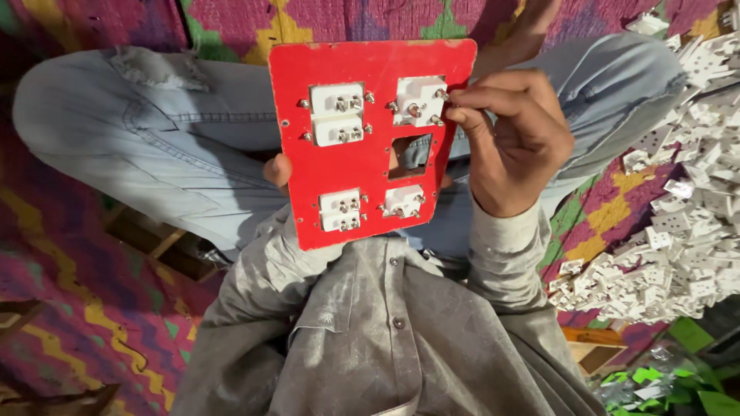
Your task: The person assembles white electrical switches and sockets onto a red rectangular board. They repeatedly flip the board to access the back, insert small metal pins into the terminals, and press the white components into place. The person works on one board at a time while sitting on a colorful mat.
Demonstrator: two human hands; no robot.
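The person sits cross-legged and holds a red board (370, 146) up in front of the chest; the board is flat and square-ish, with white socket parts fixed on it and one empty square hole near the middle.

The left hand (277, 169) is behind the board, at its left edge; only a bit of it peeks out, so you cannot tell how the fingers sit, but it seems to hold the board up.

The right hand (509, 139) is at the right edge of the board; its fingertips (456, 104) are pinched together and touch the top right white socket part (418, 100), right by its small metal screws; whether something tiny is in the pinch cannot be told.

Just left of that hand, on the board, sit three more white parts: one at the top left (337, 114), one at the bottom left (341, 210), one at the bottom right (404, 201).

Further out past the right hand lies a big pile of loose white socket parts (686, 192) on a bright patterned cloth (593, 223); below that pile are some green plastic bits (678, 381).
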